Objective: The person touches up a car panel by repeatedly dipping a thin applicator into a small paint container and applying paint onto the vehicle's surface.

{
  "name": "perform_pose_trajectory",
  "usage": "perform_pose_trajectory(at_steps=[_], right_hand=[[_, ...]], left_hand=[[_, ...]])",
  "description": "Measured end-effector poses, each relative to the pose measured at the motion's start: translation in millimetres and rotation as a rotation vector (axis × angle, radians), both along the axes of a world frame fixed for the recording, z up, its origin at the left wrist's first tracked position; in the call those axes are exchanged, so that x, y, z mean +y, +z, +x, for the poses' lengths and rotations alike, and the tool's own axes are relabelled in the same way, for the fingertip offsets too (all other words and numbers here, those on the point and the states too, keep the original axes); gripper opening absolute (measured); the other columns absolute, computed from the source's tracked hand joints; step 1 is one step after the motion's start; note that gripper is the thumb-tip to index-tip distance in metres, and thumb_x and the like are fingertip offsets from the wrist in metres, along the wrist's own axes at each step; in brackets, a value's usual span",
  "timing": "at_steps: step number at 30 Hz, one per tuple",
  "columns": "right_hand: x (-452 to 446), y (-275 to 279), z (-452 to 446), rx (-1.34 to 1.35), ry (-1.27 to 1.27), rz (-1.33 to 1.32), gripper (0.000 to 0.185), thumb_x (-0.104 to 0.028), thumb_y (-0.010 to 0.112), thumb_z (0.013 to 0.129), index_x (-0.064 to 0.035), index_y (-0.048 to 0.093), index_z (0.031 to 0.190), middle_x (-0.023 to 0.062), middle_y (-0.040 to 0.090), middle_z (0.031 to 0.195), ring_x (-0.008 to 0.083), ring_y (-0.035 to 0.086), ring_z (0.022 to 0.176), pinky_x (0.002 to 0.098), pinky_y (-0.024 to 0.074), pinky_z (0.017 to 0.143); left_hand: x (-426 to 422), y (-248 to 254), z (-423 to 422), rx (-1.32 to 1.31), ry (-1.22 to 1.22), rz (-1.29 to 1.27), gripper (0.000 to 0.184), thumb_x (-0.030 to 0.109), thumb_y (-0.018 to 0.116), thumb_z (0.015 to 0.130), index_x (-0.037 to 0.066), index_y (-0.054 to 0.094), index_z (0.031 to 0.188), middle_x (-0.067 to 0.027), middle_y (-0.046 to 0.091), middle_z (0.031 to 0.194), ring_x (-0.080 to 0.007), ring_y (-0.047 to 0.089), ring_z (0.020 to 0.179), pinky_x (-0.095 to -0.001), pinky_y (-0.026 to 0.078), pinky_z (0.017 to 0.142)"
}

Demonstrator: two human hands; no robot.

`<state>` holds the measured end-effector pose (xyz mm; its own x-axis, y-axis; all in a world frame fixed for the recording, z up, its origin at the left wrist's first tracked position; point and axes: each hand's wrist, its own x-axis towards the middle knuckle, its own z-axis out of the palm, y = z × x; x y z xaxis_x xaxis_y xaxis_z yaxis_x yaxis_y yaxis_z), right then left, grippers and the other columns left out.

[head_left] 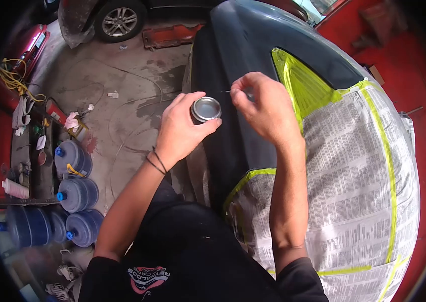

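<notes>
My left hand is closed round a small round metal tin, its circular top facing up at me. To the right, my right hand is pinched on a thin wire-like tool; its tip points left, slightly above and right of the tin. The fingers hide the rest of that tool, so its kind is unclear. Both hands are in front of a dark grey car body panel. Beside my right forearm, yellow-green masking tape and newspaper cover parts of the car.
Several large blue water jugs stand at the lower left, near a shelf with odds and ends. A red panel lies on the concrete floor, where a hose or cable also runs. Another car's wheel is at the top.
</notes>
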<state>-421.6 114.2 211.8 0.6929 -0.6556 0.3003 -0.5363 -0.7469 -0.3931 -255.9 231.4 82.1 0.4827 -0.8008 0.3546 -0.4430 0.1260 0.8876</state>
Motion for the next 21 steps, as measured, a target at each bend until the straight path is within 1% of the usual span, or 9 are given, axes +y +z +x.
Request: perform_pose_trajectory(at_steps=[2,4,6,7,12,16,17,20,21], right_hand=[[-9.7,8.6,-4.6,-0.018,-0.002,0.011,0.022,-0.023,0.080,0.099,-0.0031,0.083,0.108,0.0199,0.082,0.107,0.0419,0.080,0.098,0.0526,0.0633,0.091],[-12.0,20.7,-6.3,-0.025,-0.031,0.037,0.024,-0.023,0.081,0.098,-0.0021,0.083,0.110,0.0195,0.081,0.095,0.0372,0.080,0.086,0.0496,0.0629,0.085],[-21.3,22.3,-8.5,-0.066,-0.012,0.008,0.024,-0.022,0.080,0.098,-0.0016,0.084,0.110,0.0189,0.080,0.089,0.0332,0.079,0.081,0.0472,0.0626,0.082],[-25.0,23.1,-8.7,-0.063,-0.015,0.013,0.024,-0.022,0.080,0.099,-0.0015,0.084,0.111,0.0188,0.081,0.089,0.0321,0.079,0.081,0.0463,0.0627,0.082],[-44.6,26.8,-5.2,-0.048,-0.015,0.017,0.027,-0.024,0.079,0.101,-0.0006,0.085,0.113,0.0182,0.082,0.092,0.0277,0.079,0.080,0.0433,0.0630,0.082],[-56.9,31.9,0.8,-0.029,-0.016,0.034,0.028,-0.025,0.080,0.103,-0.0002,0.085,0.115,0.0174,0.083,0.094,0.0270,0.079,0.081,0.0431,0.0631,0.082],[-59.3,41.0,0.1,0.097,-0.063,0.094,0.031,-0.022,0.080,0.111,0.0050,0.080,0.125,0.0128,0.084,0.121,0.0198,0.079,0.113,0.0384,0.0638,0.104],[-68.3,48.6,6.4,0.138,-0.036,0.071,0.029,-0.022,0.080,0.112,0.0042,0.080,0.125,0.0134,0.084,0.126,0.0214,0.079,0.117,0.0396,0.0646,0.107],[-72.1,47.3,7.9,0.098,-0.010,0.049,0.028,-0.023,0.080,0.109,0.0028,0.082,0.122,0.0137,0.085,0.124,0.0234,0.080,0.107,0.0401,0.0646,0.100]], left_hand=[[-8.3,6.3,-0.6,-0.028,0.002,-0.005,0.066,0.019,0.102,0.087,0.001,0.078,0.145,-0.0091,0.078,0.125,-0.0186,0.078,0.110,-0.0351,0.064,0.097],[-15.4,14.4,-2.8,-0.051,0.005,-0.014,0.066,0.022,0.102,0.084,0.002,0.079,0.143,-0.0110,0.078,0.122,-0.0230,0.079,0.108,-0.0377,0.064,0.095],[-25.5,16.6,-2.9,-0.070,0.003,-0.044,0.067,0.024,0.103,0.083,0.003,0.079,0.142,-0.0121,0.078,0.121,-0.0260,0.080,0.107,-0.0395,0.065,0.095],[-31.1,17.3,-4.5,-0.060,0.010,-0.065,0.066,0.026,0.103,0.082,0.002,0.079,0.139,-0.0136,0.079,0.121,-0.0306,0.081,0.107,-0.0425,0.065,0.094],[-53.2,22.9,-4.2,-0.045,-0.008,-0.098,0.067,0.030,0.102,0.082,0.001,0.079,0.137,-0.0176,0.079,0.124,-0.0369,0.081,0.111,-0.0470,0.065,0.099],[-66.1,29.5,2.5,-0.042,-0.029,-0.073,0.068,0.034,0.101,0.082,0.000,0.079,0.137,-0.0179,0.079,0.122,-0.0376,0.080,0.113,-0.0477,0.064,0.101],[-68.6,31.4,4.8,-0.044,-0.036,-0.062,0.069,0.034,0.101,0.082,0.000,0.079,0.137,-0.0178,0.079,0.122,-0.0376,0.080,0.112,-0.0476,0.064,0.101],[-78.4,34.4,13.0,-0.072,-0.050,-0.058,0.069,0.035,0.101,0.082,0.000,0.079,0.137,-0.0175,0.079,0.121,-0.0374,0.080,0.111,-0.0475,0.064,0.100],[-81.8,34.9,15.6,-0.084,-0.053,-0.060,0.069,0.035,0.100,0.082,0.000,0.079,0.137,-0.0174,0.079,0.120,-0.0373,0.080,0.111,-0.0475,0.064,0.100]])
